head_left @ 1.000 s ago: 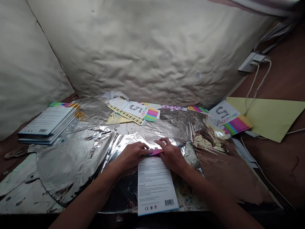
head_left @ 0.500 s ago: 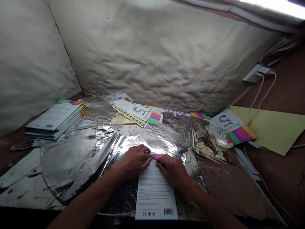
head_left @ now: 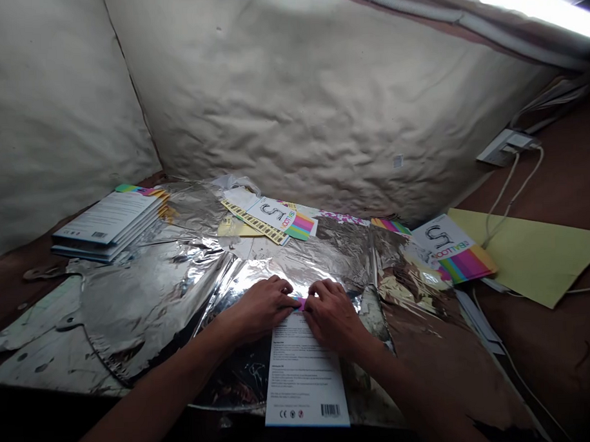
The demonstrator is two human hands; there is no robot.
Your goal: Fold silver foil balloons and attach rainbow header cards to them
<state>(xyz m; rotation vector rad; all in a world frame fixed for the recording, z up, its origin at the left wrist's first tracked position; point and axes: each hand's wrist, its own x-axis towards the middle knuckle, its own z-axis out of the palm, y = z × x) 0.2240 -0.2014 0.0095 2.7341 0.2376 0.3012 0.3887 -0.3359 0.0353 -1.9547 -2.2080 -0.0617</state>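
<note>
A white printed balloon packet [head_left: 307, 375] lies back side up in front of me, its barcode end reaching the near table edge. Across its far end runs a narrow pink and teal flap, mostly covered by my fingers. My left hand [head_left: 269, 306] grips the left part of that end, with thumb and fingers close together. On the right part, my right hand [head_left: 330, 316] is closed, its fingers bent and pressing on the flap. The two hands almost meet over the flap. What lies under the fingertips is hidden.
Several similar packets form a stack [head_left: 106, 218] at the left. More balloon packets [head_left: 273, 212] lie with a yellow sticker sheet at the back, and another packet [head_left: 453, 248] at the right beside a yellow sheet [head_left: 533, 251]. Crinkled silver foil [head_left: 147, 303] covers the table. Cables hang from a power strip [head_left: 505, 146].
My right hand's fingers have lifted and bent more over the flap, covering more of the pink. My left hand stays at the flap. The view has shifted slightly.
</note>
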